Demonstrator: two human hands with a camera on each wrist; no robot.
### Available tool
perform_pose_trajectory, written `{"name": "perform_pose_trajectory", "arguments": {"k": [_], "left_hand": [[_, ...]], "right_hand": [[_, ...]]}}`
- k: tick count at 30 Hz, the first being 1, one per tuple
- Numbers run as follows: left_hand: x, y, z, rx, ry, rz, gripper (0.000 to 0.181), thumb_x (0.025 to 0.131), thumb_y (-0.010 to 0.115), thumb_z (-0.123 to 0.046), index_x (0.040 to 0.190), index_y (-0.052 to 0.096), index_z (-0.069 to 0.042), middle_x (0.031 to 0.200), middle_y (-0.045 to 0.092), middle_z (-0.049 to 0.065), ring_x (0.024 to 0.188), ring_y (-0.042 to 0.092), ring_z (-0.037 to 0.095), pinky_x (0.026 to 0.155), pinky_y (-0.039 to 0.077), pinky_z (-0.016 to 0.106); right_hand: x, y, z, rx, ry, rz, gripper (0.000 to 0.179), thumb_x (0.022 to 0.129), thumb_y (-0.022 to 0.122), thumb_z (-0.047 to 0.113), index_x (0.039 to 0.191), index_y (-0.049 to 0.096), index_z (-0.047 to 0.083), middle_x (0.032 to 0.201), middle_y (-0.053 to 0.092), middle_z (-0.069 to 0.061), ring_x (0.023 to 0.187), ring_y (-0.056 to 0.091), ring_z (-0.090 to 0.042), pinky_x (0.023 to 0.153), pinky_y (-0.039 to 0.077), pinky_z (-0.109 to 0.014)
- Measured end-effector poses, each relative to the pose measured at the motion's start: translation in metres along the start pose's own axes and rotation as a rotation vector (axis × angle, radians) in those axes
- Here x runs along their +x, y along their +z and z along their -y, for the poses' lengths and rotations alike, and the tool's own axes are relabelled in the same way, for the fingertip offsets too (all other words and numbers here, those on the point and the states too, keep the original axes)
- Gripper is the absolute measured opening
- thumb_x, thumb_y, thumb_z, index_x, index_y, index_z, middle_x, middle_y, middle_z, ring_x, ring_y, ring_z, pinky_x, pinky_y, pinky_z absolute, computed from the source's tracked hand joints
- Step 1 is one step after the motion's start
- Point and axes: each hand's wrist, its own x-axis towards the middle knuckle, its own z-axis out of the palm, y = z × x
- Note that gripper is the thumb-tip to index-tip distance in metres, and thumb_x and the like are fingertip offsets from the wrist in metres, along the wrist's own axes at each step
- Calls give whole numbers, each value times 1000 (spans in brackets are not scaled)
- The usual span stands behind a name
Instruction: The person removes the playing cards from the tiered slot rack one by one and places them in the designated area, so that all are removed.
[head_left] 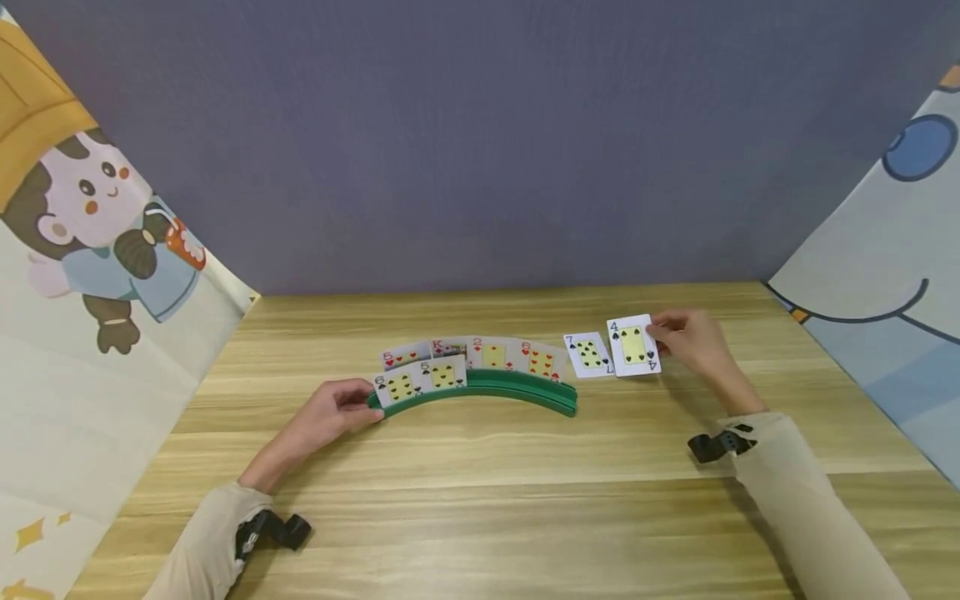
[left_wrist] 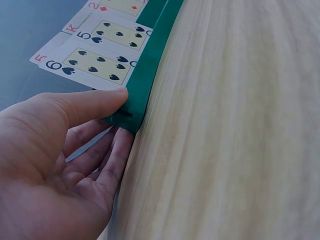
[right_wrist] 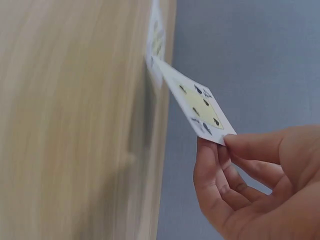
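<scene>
A curved green card holder [head_left: 517, 385] stands on the table with playing cards upright in it. Its front row has a six of spades [head_left: 400, 387] and a five of spades [head_left: 443, 374]. Behind them are red-suit cards, among them a two of diamonds [head_left: 492, 356] and a red six [head_left: 542, 362]. My left hand [head_left: 341, 408] grips the holder's left end, thumb on the near side in the left wrist view. My right hand [head_left: 690, 337] pinches a four of spades [head_left: 633, 344] by its right edge, raised and tilted. Just left of that card lies a seven of spades [head_left: 588, 355].
The wooden table [head_left: 480, 500] ends at a dark blue-grey wall panel [head_left: 495, 150]. Side panels with cartoon prints stand left and right. Each wrist wears a small black camera [head_left: 716, 446].
</scene>
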Motion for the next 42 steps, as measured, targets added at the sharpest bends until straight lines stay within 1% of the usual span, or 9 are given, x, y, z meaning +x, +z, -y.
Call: {"name": "perform_pose_trajectory", "arguments": {"k": [4,6,9,14,21,26,33,38,42], "left_hand": [[1,0,1,10,9,-2,30,89,75,-12,112,67,6,107,67,18,90,64,16,76,55,23],[1,0,1,13,0,-8,30,89,76,-12,111,67,5,106,67,17,89,65,16,76,55,23],[1,0,3,14,-10,-7,29,89,76,-12,111,67,4,105,67,16,88,65,16,75,56,24],[2,0,5,6,-12,-2,30,88,76,-12,111,67,5,105,66,17,89,65,16,76,56,25],[2,0,3,12,-20,-17,34,88,76,-12,114,65,7,106,66,18,91,65,16,76,55,23],[2,0,2,9,-20,-23,35,88,76,-11,115,64,9,107,66,18,91,64,15,76,55,22],[2,0,4,-18,-12,-7,34,88,76,-12,114,65,8,106,66,18,90,66,16,76,56,24],[2,0,6,-24,-18,-7,34,88,76,-11,113,65,8,107,66,19,90,66,17,76,56,24],[3,1,6,-22,-19,-9,33,87,77,-12,112,66,6,106,66,17,90,67,18,76,57,25]], "right_hand": [[2,-4,-12,-25,46,-51,29,98,59,7,115,63,-16,102,66,-34,71,71,-27,62,60,-35],[3,-4,-17,-26,67,-65,28,97,60,5,112,62,-17,99,67,-34,70,71,-30,61,60,-35],[5,0,-20,-3,107,-36,29,95,61,4,113,61,-19,97,67,-34,68,71,-28,60,60,-34],[6,9,-19,-4,151,55,32,95,61,6,116,59,-19,97,66,-31,69,71,-24,62,60,-33],[5,10,-22,-52,152,87,29,94,62,3,113,61,-20,90,69,-27,64,70,-20,57,59,-30],[6,10,-26,-72,160,110,32,95,63,6,114,61,-19,85,71,-24,62,69,-17,56,58,-29],[8,12,-28,-104,120,129,29,96,62,8,111,63,-17,78,70,-17,61,67,-17,54,56,-29],[10,14,-29,-167,82,124,26,96,62,9,107,65,-14,72,70,-11,59,65,-16,52,53,-30],[11,14,-28,-202,76,128,24,96,61,10,104,65,-13,68,68,-9,56,63,-16,51,51,-31]]}}
